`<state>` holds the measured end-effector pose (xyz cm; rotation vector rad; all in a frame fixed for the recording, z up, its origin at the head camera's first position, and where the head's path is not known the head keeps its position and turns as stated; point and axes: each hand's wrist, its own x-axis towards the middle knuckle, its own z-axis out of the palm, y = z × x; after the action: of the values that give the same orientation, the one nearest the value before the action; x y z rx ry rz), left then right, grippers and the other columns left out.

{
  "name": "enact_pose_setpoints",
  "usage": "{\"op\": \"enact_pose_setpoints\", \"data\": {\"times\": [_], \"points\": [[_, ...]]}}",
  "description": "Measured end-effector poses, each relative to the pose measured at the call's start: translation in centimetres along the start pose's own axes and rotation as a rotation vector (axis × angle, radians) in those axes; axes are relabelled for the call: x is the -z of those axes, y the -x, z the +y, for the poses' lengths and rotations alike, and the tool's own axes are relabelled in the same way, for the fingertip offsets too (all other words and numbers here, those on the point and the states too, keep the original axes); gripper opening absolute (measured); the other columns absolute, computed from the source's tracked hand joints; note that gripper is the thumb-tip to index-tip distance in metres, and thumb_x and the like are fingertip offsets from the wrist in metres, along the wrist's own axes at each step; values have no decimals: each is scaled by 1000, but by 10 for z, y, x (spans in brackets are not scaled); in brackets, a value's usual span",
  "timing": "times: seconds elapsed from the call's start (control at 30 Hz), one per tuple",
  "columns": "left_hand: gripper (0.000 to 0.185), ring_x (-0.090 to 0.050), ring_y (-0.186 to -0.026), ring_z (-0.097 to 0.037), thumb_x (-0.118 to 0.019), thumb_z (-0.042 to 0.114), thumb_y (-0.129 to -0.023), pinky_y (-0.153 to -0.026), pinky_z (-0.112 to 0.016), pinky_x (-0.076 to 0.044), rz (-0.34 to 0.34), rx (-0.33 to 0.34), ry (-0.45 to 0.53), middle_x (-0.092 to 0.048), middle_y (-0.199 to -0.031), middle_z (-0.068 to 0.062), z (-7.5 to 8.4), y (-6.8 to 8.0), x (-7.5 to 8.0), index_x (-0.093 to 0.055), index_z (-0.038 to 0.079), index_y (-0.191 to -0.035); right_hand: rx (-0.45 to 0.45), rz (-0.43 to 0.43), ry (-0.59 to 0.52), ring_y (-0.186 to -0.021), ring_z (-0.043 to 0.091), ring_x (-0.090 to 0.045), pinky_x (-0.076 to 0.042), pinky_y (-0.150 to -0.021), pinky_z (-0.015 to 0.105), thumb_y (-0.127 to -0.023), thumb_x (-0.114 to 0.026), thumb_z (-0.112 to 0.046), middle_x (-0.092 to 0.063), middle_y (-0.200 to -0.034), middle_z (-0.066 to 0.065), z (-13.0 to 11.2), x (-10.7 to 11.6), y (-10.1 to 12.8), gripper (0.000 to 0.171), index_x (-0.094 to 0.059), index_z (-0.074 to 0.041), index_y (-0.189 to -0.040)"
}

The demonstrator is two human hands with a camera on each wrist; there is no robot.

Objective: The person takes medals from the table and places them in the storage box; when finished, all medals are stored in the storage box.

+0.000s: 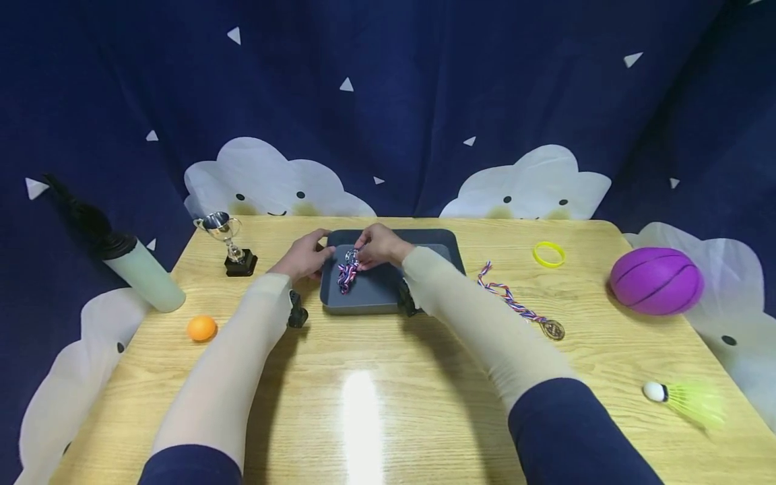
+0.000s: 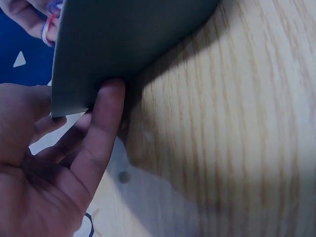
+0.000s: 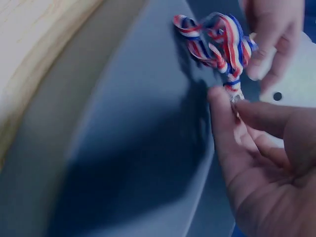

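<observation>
A dark grey tray [image 1: 365,309] lies near the back of the table. My left hand [image 1: 303,256] grips its left end, thumb at the rim and fingers against the outer wall [image 2: 133,39]. Over the tray's left part, my right hand [image 1: 382,245] pinches a silver medal [image 1: 351,256] between thumb and fingers. Its red, white and blue ribbon [image 3: 231,42] is bunched up and lies within the tray's outline. In the right wrist view the fingertips cover most of the medal.
Left of the tray are a silver trophy cup [image 1: 240,261], a pale bottle [image 1: 145,276] and an orange ball [image 1: 201,328]. To its right lie a bronze medal [image 1: 553,329] with ribbon, a yellow wristband [image 1: 549,264], a purple ball [image 1: 657,281] and a shuttlecock [image 1: 691,399].
</observation>
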<state>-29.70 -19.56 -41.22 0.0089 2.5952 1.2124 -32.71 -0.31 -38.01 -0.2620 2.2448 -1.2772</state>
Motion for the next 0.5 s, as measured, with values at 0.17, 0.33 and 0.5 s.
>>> {"op": "enact_pose_setpoints", "data": {"times": [0.17,0.33,0.5], "points": [[56,-68,-99,-35,-47,23,-113,-69,-37,-69,-1,-6,1,-57,-141,-30,1,0,-1,-29,12,-165,-26,99,159,-55,8,-61,-67,-67,23,-95,-68,9,-59,-77,4,5,-10,-7,12,-62,3,-85],[56,-68,-99,-35,-47,23,-113,-69,-37,-69,3,-17,-4,-57,-141,-30,-1,-2,0,-29,12,-165,-51,140,308,-54,7,-62,-65,-64,20,-95,-70,4,-63,-74,1,4,-16,-10,26,-61,-5,-73],[56,-69,-97,-35,-48,22,-113,-68,-37,-69,6,-32,-2,-58,-139,-31,-3,-3,0,-30,11,-164,-29,146,442,-51,6,-60,-61,-60,18,-96,-72,-3,-60,-61,-3,1,-19,-11,29,-61,-7,-70]]}}
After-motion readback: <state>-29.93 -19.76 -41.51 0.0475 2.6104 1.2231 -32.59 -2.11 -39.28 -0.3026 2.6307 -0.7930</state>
